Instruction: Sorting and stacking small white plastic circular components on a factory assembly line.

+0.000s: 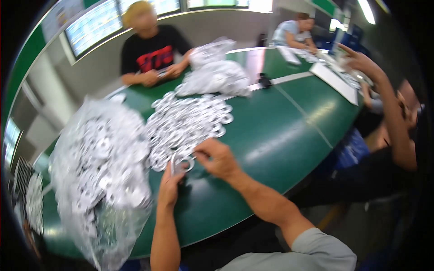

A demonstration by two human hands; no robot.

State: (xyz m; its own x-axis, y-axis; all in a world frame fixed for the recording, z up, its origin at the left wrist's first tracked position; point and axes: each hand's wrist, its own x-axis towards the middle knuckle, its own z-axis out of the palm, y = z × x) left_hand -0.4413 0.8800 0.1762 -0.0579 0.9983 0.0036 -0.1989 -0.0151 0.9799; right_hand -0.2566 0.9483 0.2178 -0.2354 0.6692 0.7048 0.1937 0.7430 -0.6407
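Note:
My left hand (168, 187) is closed around white rings (173, 163) at the near edge of a loose heap. One ring (191, 166) stands out from its fingertips toward my right hand. Just to the right, my right hand (220, 159) is bent inward with thumb and forefinger drawn together. Whatever those fingers pinch, if anything, is too small and blurred to make out. The heap of white ring-shaped parts (190, 119) spreads over the green table (266, 131) just beyond both hands.
A large clear bag (101, 158) of similar white parts lies to the left. Filled plastic bags (214, 74) and a small black object (264, 80) are farther back. Across the table a person (156, 52) handles parts. Another person's raised arm (384, 86) is at right, near a white tray (334, 83).

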